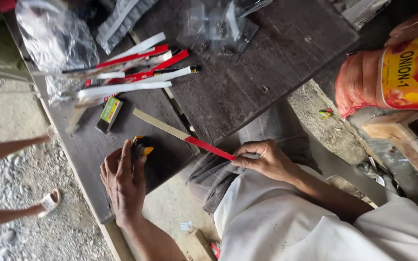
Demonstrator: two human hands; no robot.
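Note:
My left hand (122, 181) rests on the dark wooden table (247, 82) near its edge, closed around a yellow and black utility knife (141, 146). My right hand (263, 159) pinches the red end of a long flat strip (180, 134) that is cream along most of its length. The strip lies slanted across the tabletop between both hands. Its far end points toward a small green and yellow box (110, 112). My grey trouser leg (218, 169) and white shirt (286, 222) fill the lower right.
A pile of red and white strips (131, 72) lies beside clear plastic bags (54, 34). Small bags of dark bits (218, 26) sit further along. An orange mesh sack (388, 77) and a wooden block (393, 126) lie on the right. Another person's sandalled feet (49, 200) stand on gravel at left.

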